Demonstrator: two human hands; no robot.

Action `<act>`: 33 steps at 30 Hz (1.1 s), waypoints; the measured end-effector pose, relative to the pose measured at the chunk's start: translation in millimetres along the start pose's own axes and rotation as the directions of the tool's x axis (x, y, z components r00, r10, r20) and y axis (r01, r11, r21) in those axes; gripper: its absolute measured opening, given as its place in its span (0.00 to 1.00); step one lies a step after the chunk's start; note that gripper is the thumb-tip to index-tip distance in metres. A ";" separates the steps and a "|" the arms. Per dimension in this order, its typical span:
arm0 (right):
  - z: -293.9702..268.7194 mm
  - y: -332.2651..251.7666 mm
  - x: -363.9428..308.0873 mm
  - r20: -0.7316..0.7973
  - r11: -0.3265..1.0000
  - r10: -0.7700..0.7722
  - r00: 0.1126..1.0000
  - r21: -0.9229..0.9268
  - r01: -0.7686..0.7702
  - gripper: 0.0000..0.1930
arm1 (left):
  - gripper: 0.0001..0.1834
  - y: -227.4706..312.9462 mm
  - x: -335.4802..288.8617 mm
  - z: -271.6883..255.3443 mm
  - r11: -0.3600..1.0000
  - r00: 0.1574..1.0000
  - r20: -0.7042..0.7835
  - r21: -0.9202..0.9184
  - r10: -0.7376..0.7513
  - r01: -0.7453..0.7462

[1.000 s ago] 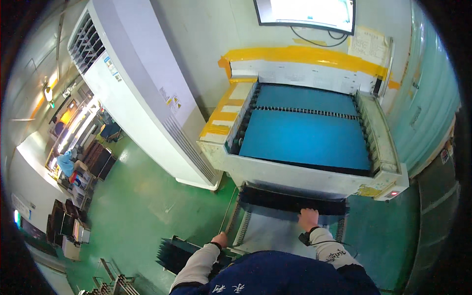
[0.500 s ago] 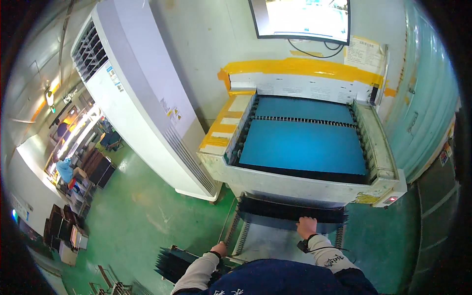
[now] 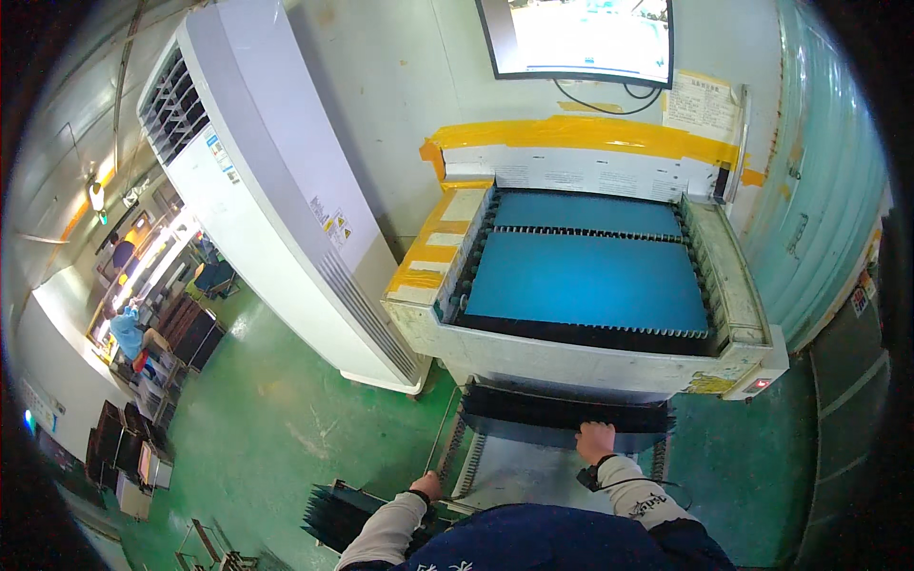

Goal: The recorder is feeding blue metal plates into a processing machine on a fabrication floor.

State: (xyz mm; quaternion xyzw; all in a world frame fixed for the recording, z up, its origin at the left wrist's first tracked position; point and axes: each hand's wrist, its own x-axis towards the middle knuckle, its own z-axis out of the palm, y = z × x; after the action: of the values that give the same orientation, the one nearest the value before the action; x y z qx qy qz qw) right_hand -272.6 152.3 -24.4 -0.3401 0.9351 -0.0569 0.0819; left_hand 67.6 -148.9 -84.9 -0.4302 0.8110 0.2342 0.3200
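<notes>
Below the machine, right hand [image 3: 596, 442] grip pinches a dark, ridged sheet [image 3: 562, 415]; left unclear.

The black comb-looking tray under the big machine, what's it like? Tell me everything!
The black tray is a long, flat rack with toothed edges, seemingly plastic. It lies level below the white machine, above a pale sheet. The right hand rests on its near edge; the left hand sits apart by a side rail.
</notes>
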 end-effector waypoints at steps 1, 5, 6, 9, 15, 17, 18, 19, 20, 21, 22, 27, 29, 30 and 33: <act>0.8 0.4 1.4 0.021 1.000 0.007 1.000 0.000 -0.007 0.13 | 0.24 0.2 0.2 0.0 1.000 1.000 0.005 0.008 0.000 0.000; 0.4 0.4 1.9 0.051 1.000 0.017 0.999 -0.010 -0.017 0.14 | 0.22 0.9 -0.7 -1.8 1.000 1.000 0.019 -0.013 0.023 -0.023; 0.1 0.4 1.4 0.045 1.000 0.012 0.999 -0.013 -0.011 0.14 | 0.22 1.4 -1.0 -1.7 1.000 1.000 0.011 -0.018 0.016 -0.015; -2.5 0.8 -0.8 0.030 1.000 0.005 1.000 -0.021 -0.004 0.13 | 0.21 2.9 0.5 -1.1 1.000 1.000 0.004 -0.019 0.010 -0.010; -5.1 -4.5 -0.2 0.018 1.000 0.011 1.000 0.009 -0.011 0.12 | 0.23 -11.7 19.3 16.0 1.000 0.999 -0.031 -0.014 0.012 -0.013; -8.6 -13.7 2.4 0.000 0.998 -0.004 1.000 0.055 0.004 0.12 | 0.24 -30.8 30.8 27.5 0.998 0.996 -0.094 -0.068 -0.001 -0.006; -4.8 -6.8 0.9 0.006 0.999 0.013 1.000 0.042 -0.013 0.12 | 0.24 -19.5 28.4 23.9 0.999 0.998 -0.059 -0.045 0.015 -0.018; -1.5 1.3 -1.8 0.013 0.999 0.034 0.999 0.029 -0.034 0.12 | 0.25 -5.8 21.8 16.1 0.999 0.999 -0.022 -0.019 0.033 -0.033; 0.4 10.8 -5.8 0.019 0.998 0.061 0.998 0.016 -0.061 0.12 | 0.25 12.3 12.1 4.7 0.999 0.998 0.016 0.011 0.053 -0.054; -0.3 6.3 -4.5 0.007 0.999 0.039 0.999 0.011 -0.039 0.12 | 0.26 5.4 10.2 4.6 0.998 0.998 0.011 0.028 0.054 -0.054; -0.6 -1.9 -1.6 -0.005 1.000 0.007 1.000 0.009 -0.007 0.12 | 0.26 -8.3 11.4 8.3 0.998 0.999 0.002 0.040 0.046 -0.046; 5.1 5.2 -3.3 -0.008 1.000 0.012 1.000 -0.002 -0.012 0.13 | 0.27 2.6 6.2 4.1 0.999 0.999 -0.017 0.000 0.033 -0.033; 10.6 15.5 -6.2 -0.025 0.999 0.029 0.999 -0.026 -0.030 0.13 | 0.27 14.7 9.5 3.7 0.998 0.998 0.007 0.004 0.059 -0.059; 9.3 13.8 -6.2 -0.004 0.999 0.031 0.999 -0.022 -0.031 0.13 | 0.27 10.4 14.6 7.8 0.994 0.995 0.020 0.062 0.093 -0.094; -6.3 -6.9 -0.7 0.014 1.000 -0.014 1.000 0.007 0.014 0.13 | 0.26 -42.1 57.7 40.7 0.969 0.989 0.012 0.200 0.148 -0.147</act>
State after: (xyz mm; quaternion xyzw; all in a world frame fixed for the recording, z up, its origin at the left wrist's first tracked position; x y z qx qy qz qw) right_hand -269.0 147.8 -17.0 -0.3466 0.9319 -0.0584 0.0895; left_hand 91.7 -175.8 -158.8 -0.3346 0.8607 0.1737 0.3421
